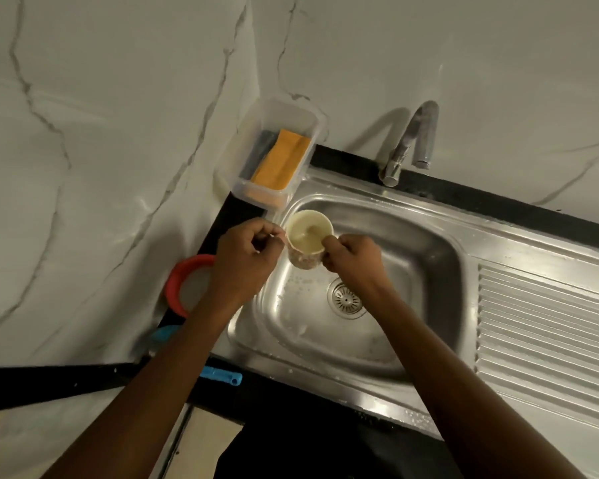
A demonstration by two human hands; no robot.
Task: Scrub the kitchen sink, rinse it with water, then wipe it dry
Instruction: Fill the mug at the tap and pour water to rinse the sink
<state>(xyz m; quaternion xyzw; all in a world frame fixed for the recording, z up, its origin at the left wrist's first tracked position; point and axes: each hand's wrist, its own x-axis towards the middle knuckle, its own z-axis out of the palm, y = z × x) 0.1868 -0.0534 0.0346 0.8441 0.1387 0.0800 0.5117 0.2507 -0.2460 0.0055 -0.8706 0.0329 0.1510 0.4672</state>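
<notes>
A steel sink [436,257] with a round drain [346,300] lies in a black counter; its basin is wet with droplets. Over the basin's far left corner I hold a cream patterned cup [306,236], open side up, with some liquid inside. My left hand [248,254] grips the cup at its left side, fingers closed. My right hand [351,255] pinches the cup's right rim. A chrome tap [412,140] stands behind the sink, with no water running from it.
A clear plastic box [277,108] with an orange cloth [281,159] and a dark sponge sits at the sink's far left corner. A red-rimmed container [184,281] and blue objects [220,375] lie left of the sink. The ridged drainboard [547,330] extends right. Marble walls surround.
</notes>
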